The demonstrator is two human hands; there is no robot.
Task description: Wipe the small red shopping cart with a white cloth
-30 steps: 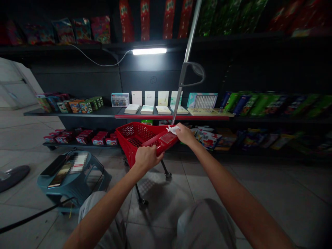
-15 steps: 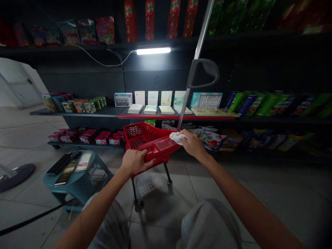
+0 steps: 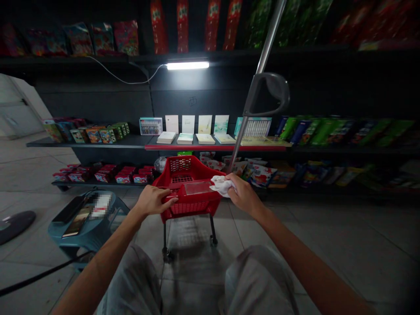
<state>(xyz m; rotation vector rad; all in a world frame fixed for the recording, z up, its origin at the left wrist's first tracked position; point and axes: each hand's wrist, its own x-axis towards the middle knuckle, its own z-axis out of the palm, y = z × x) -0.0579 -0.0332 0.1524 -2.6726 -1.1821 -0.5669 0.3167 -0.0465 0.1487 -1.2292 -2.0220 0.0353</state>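
One red cart (image 3: 188,206) stands in the middle; the left hand (image 3: 153,200) curls loosely round its handle's (image 3: 198,188) left end, the right hand (image 3: 244,194) pinches one white cloth (image 3: 222,186) at the right end. One metal pole (image 3: 271,36) crosses in front of the far shelf (image 3: 197,148), with its four upright booklets (image 3: 188,124) and four piles (image 3: 185,139). Four red bottles (image 3: 183,26) are above, one blue stool (image 3: 78,238) near left. Bottle labels (image 3: 214,8) cannot be read.

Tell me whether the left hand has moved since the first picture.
Yes: the left hand has moved left, nearer the stool, and is now almost below the left end of the red shelf edge.
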